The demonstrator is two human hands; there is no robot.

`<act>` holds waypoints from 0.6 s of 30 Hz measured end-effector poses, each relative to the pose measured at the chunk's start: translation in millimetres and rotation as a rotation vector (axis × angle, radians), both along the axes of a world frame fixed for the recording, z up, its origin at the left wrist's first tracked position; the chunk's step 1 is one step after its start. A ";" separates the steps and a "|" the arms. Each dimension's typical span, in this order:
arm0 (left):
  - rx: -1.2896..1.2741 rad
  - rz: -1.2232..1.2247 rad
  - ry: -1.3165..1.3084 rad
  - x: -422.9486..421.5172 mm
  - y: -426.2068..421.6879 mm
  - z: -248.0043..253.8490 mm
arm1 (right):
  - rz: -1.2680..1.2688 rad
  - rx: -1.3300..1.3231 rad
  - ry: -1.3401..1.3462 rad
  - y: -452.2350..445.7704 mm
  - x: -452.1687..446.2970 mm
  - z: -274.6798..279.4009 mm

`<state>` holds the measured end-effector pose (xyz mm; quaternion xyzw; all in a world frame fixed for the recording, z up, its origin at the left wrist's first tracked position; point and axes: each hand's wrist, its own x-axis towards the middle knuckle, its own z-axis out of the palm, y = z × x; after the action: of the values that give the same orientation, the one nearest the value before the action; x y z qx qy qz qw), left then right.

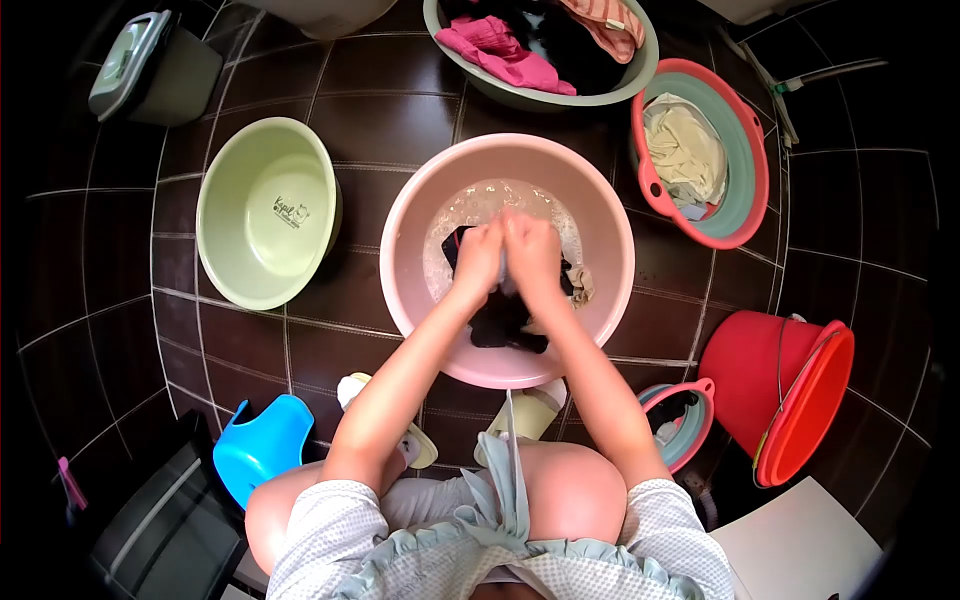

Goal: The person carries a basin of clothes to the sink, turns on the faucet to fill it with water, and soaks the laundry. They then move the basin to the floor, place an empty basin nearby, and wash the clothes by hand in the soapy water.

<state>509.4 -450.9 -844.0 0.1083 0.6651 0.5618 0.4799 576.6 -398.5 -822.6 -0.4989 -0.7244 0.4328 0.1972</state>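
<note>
A pink basin [397, 255] stands on the floor in front of me, with sudsy water [500, 192] and wet clothing inside. Over its middle, my left hand [478, 262] and my right hand [533, 250] are closed and pressed together at the knuckles. Both grip dark cloth [500, 320], which shows below and between them; the part inside my fingers is hidden. A dark piece with a reddish edge [453, 246] sticks out beside my left hand. To the right of my right hand lies a beige patterned cloth [580, 284].
A light green basin [222, 215] is at left. A grey-green basin [545, 98] of clothes stands at the back. A coral-rimmed tub [752, 205] holds cream cloth. A red bucket [745, 365], a small tub [703, 430] and a blue plastic piece [265, 440] lie nearer me.
</note>
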 end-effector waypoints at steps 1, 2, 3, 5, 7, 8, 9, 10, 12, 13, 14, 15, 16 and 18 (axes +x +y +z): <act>0.051 -0.033 0.100 3.0 2.3 9.7 | -0.052 -0.085 0.024 12.1 -1.6 -4.3; 0.034 -0.043 0.027 -0.1 1.0 16.1 | -0.041 -0.046 0.025 6.4 0.4 -3.9; 0.018 -0.054 -0.044 -6.8 0.5 18.9 | -0.030 -0.006 0.027 -2.2 1.9 0.9; 0.021 0.064 -0.311 -23.2 4.6 2.9 | 0.089 0.053 0.043 -33.3 3.9 31.1; -0.033 0.043 -0.215 -18.6 1.1 10.2 | 0.129 0.118 -0.013 -21.9 1.4 21.2; -0.031 0.075 -0.140 -9.6 1.0 19.6 | 0.059 0.067 -0.009 -12.1 -1.8 18.2; -0.023 0.105 -0.063 -3.1 4.8 32.8 | -0.012 0.021 -0.002 -2.1 -6.6 19.6; 0.046 0.015 0.088 -1.7 3.8 17.6 | -0.048 0.041 0.043 2.9 -8.8 21.8; 0.012 0.005 -0.040 -6.6 -4.4 13.0 | 0.055 0.089 -0.029 -12.0 -3.5 31.3; 0.003 -0.003 -0.099 -13.1 -4.7 10.4 | 0.103 0.121 -0.060 -18.9 -1.4 35.3; -0.007 0.105 -0.351 -20.4 -2.3 -2.4 | 0.184 0.159 -0.027 -27.0 1.2 35.6; 0.005 0.134 -0.262 -15.1 -1.9 4.7 | 0.171 0.160 -0.043 -22.0 1.0 29.8; 0.018 0.165 -0.171 -6.4 -0.4 17.9 | 0.161 0.160 -0.057 -9.8 -2.4 20.5; 0.041 0.121 -0.025 2.9 -0.2 24.6 | 0.088 0.045 -0.003 11.1 -10.0 23.4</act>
<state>512.4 -451.2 -819.4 0.0707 0.6527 0.6048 0.4509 566.5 -387.3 -799.2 -0.4626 -0.7555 0.4240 0.1882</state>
